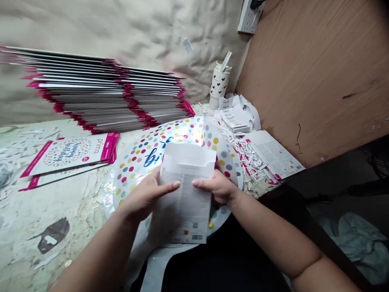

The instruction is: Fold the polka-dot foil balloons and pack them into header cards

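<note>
The balloon [133,162] lies flat over the front edge of the worktop [85,207], its tail hanging past it. Over the balloon, the left hand [144,192] and right hand [223,187] grasp the packet [191,198] by its long sides, thumbs on its printed face, flap at the far end; whether it touches the balloon I cannot tell. Left of the balloon, two cards [69,153] overlap. Scraps [247,158] and labels [232,115] lie along the right edge. The stack [100,93] lines the back edge; the tumbler [219,85] stands in the back right corner.
</note>
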Demonstrator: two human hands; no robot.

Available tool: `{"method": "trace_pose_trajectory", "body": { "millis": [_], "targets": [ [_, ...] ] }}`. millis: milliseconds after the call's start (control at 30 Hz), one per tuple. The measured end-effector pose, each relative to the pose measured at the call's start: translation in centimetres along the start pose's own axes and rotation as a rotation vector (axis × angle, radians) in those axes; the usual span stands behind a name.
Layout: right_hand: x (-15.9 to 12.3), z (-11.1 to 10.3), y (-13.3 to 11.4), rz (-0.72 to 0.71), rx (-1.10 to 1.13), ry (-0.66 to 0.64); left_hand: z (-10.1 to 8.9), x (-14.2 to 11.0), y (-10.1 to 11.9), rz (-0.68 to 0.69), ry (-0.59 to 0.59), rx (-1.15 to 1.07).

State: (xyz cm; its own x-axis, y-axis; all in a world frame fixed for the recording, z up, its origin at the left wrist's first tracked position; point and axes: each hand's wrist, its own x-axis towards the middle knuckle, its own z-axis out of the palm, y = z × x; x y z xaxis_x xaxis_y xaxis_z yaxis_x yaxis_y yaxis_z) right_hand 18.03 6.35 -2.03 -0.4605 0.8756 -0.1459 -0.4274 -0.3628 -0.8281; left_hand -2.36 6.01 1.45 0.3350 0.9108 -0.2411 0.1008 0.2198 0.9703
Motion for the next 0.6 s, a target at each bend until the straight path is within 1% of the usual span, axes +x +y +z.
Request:
{"method": "trace_pose_trajectory", "body": {
  "millis": [33,67,100,167,200,233,300,333,367,400,433,467,533,567,600],
  "targets": [
    [0.0,-0.1,-0.1,0.016,-0.021,-0.026,0.1,0.0,-0.3,-0.065,-0.081,-0.123],
    [0.0,-0.2,-0.2,0.038,-0.048,-0.052,0.3,-0.1,-0.6,-0.102,-0.111,-0.209],
    [0.1,-0.4,-0.2,0.056,-0.080,-0.075,0.5,-0.2,-0.7,-0.121,-0.095,-0.265],
    [0.7,-1.0,-0.3,0.055,-0.154,-0.078,0.9,-0.4,-1.0,-0.146,-0.002,-0.314],
    [1.0,-1.4,-0.3,0.031,-0.225,-0.036,1.0,-0.4,-1.1,-0.161,0.052,-0.316],
    [1.5,-1.8,-0.4,-0.004,-0.320,0.038,1.2,-0.5,-1.2,-0.180,0.099,-0.310],
    [2.3,-2.5,-0.6,-0.088,-0.523,0.228,1.4,-0.6,-1.8,-0.233,0.157,-0.288],
    [2.5,-2.6,-0.7,-0.121,-0.596,0.313,1.6,-0.6,-2.1,-0.255,0.170,-0.272],
    [2.6,-2.6,-0.8,-0.159,-0.663,0.368,1.8,-0.6,-2.5,-0.272,0.168,-0.255],
    [2.5,-2.3,-0.9,-0.211,-0.740,0.379,2.0,-0.6,-2.9,-0.278,0.158,-0.237],
    [2.2,-1.9,-0.9,-0.277,-0.845,0.342,2.2,-0.7,-3.2,-0.275,0.136,-0.222],
    [1.9,-1.3,-0.8,-0.352,-0.988,0.269,2.5,-0.8,-3.4,-0.267,0.108,-0.210],
    [1.1,0.1,-0.5,-0.484,-1.289,0.081,3.1,-1.2,-3.7,-0.252,0.058,-0.204],
    [0.7,0.8,-0.3,-0.520,-1.396,0.004,3.3,-1.4,-3.8,-0.245,0.049,-0.201],
    [0.4,1.3,-0.2,-0.530,-1.451,-0.034,3.5,-1.6,-3.8,-0.234,0.052,-0.192]
  ]
}}
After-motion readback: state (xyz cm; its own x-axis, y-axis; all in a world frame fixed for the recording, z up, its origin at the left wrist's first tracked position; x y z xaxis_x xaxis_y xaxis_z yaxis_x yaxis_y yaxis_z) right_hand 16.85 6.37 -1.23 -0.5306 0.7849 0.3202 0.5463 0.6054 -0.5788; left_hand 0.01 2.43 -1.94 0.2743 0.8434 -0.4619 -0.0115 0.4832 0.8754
